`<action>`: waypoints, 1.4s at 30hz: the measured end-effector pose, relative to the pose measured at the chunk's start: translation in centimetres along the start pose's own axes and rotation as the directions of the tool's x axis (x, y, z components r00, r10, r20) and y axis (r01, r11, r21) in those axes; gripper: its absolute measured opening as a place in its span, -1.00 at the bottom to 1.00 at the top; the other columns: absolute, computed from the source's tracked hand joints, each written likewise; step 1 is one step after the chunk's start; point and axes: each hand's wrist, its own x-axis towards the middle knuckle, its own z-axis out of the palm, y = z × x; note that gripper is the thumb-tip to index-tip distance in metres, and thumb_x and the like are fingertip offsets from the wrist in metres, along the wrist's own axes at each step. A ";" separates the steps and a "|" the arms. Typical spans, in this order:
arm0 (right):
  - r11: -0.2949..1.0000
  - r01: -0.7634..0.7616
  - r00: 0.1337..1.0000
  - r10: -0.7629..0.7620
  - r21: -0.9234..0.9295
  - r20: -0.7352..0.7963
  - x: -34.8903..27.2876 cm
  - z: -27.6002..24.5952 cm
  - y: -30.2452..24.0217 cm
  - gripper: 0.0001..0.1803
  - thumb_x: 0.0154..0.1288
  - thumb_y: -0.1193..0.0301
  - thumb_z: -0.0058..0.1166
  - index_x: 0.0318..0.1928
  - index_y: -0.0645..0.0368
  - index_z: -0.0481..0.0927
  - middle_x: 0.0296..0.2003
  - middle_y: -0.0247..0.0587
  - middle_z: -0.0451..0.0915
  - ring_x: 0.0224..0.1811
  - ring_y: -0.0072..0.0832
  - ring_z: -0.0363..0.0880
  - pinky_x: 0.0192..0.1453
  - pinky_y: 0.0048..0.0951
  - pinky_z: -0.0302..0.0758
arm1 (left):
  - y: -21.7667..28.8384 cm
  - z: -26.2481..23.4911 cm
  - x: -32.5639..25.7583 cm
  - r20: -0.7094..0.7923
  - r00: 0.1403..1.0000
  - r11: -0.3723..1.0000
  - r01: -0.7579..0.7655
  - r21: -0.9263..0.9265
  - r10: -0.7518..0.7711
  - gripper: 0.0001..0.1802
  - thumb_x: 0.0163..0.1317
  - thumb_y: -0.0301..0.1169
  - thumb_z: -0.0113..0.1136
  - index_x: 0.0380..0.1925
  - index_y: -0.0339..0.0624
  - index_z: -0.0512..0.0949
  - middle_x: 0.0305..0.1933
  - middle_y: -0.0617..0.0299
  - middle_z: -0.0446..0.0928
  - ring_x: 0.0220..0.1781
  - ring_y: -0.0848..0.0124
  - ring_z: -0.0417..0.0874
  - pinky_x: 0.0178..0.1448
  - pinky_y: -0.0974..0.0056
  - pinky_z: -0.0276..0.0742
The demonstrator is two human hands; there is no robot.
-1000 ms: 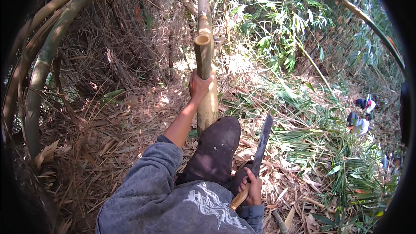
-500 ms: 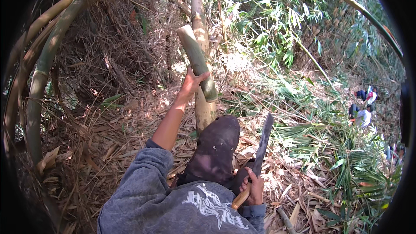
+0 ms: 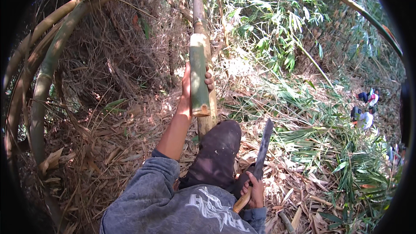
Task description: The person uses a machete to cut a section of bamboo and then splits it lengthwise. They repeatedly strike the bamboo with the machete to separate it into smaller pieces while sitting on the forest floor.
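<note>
My left hand [image 3: 189,87] is stretched out ahead and grips a short cut piece of green bamboo [image 3: 199,74], held upright and free of the ground. Just behind it stands a thicker pale bamboo stalk [image 3: 206,119] rising from the litter. My right hand [image 3: 255,190] is low by my hip and holds a long dark-bladed knife [image 3: 262,152] by its wooden handle, blade pointing up and away. My raised knee in dark trousers [image 3: 216,151] sits between the two hands.
Curved green bamboo stems [image 3: 45,69] arch along the left around a tangle of dry twigs. Dry leaf litter covers the slope. Leafy cut bamboo branches [image 3: 329,147] lie to the right. Other people [image 3: 364,110] crouch far off at the right.
The cut bamboo piece has swung from tilted to upright in my left hand and come nearer. The knife in my right hand has stayed put.
</note>
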 end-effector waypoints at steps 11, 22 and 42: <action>1.000 -0.011 1.000 0.011 0.009 0.006 -0.1 -0.5 -0.1 -0.58 0.38 0.26 0.12 0.13 0.25 0.49 -0.61 -0.33 0.33 -0.72 -0.50 0.34 -0.66 -0.41 0.37 | -3.1 -0.1 -0.1 -0.019 0.999 0.995 -0.028 0.098 0.030 -0.31 0.48 0.10 -0.21 0.21 -0.35 0.34 -0.17 0.02 0.48 -0.15 0.21 0.50 0.00 0.10 0.50; 1.000 -0.003 1.000 0.004 -0.024 0.018 0.1 -0.1 -0.1 -0.52 0.38 0.25 0.13 0.16 0.30 0.46 -0.60 -0.31 0.33 -0.72 -0.50 0.34 -0.64 -0.39 0.38 | -4.6 1.5 -0.5 -0.072 0.997 0.964 0.030 0.263 -0.012 -0.25 0.36 0.29 -0.14 0.07 -0.24 0.43 -0.19 0.02 0.61 -0.29 0.30 0.71 -0.34 0.26 0.68; 0.997 0.034 0.999 -0.036 -0.062 -0.023 1.3 -0.6 0.0 -0.55 0.35 0.17 0.16 0.11 0.19 0.50 -0.65 -0.38 0.33 -0.74 -0.54 0.34 -0.68 -0.41 0.39 | -3.2 2.9 -3.5 -0.357 0.918 0.805 0.079 0.589 0.172 -0.24 0.14 0.17 0.34 0.02 -0.28 0.37 -0.40 0.14 0.55 -0.46 0.34 0.67 -0.38 0.23 0.69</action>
